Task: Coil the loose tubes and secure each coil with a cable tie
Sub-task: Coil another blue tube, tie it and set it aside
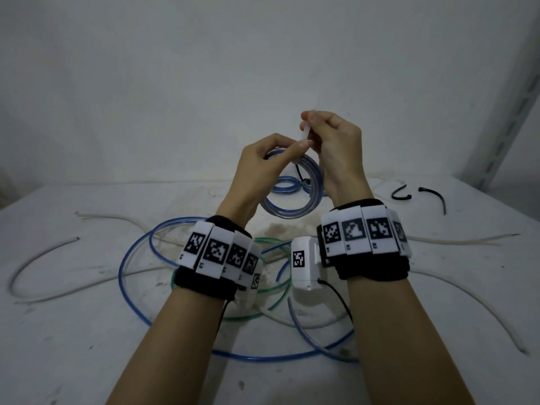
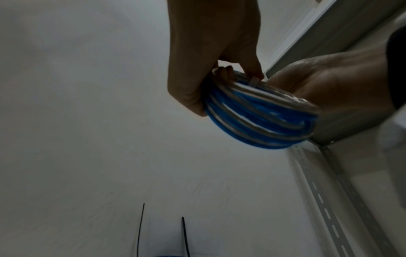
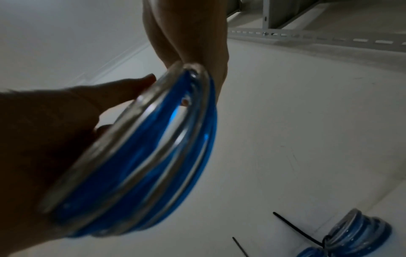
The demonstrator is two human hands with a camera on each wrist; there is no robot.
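I am holding the blue tube coil (image 1: 287,190) raised above the tabletop (image 1: 87,331), my left hand (image 1: 264,159) pinching its upper turns while my right hand (image 1: 330,147) is pinching the white cable tie (image 1: 306,133) looped there. If my left pinch is loosening, the springy turns are likely springing apart before the tie locks.

- Both forearms reach forward, hands raised side by side.
- Left hand (image 1: 264,159): fingers (image 1: 295,147) curled, pinching.
- Right hand (image 1: 336,147): higher, fingers (image 1: 314,118) curled in a pinch.
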